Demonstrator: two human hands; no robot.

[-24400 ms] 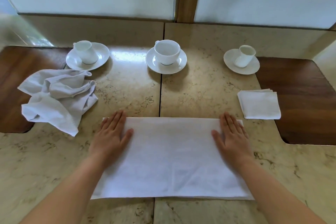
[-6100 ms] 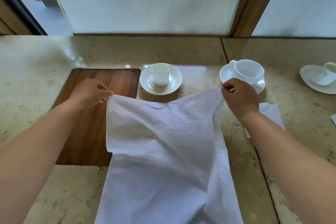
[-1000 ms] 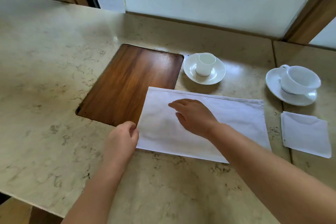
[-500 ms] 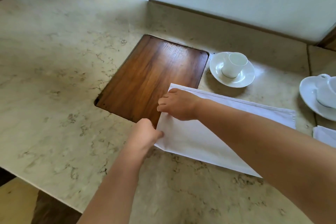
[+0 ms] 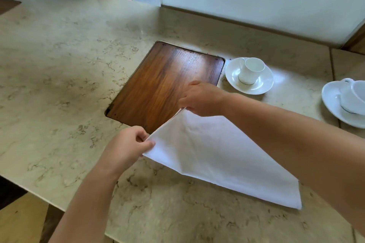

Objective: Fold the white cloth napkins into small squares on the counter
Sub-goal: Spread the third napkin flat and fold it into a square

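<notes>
I'm seeing both hands pinching the white napkin at its end nearest the wooden inset board. Left hand is closing thumb and fingers on the near corner, just off the board's front edge. Right hand is gripping the far corner, sitting over the board's right edge. That end is lifting off the counter; the rest is lying flat, trailing away from the board. Cup on saucer is standing just beside the board's right side, a second cup and saucer further out.
</notes>
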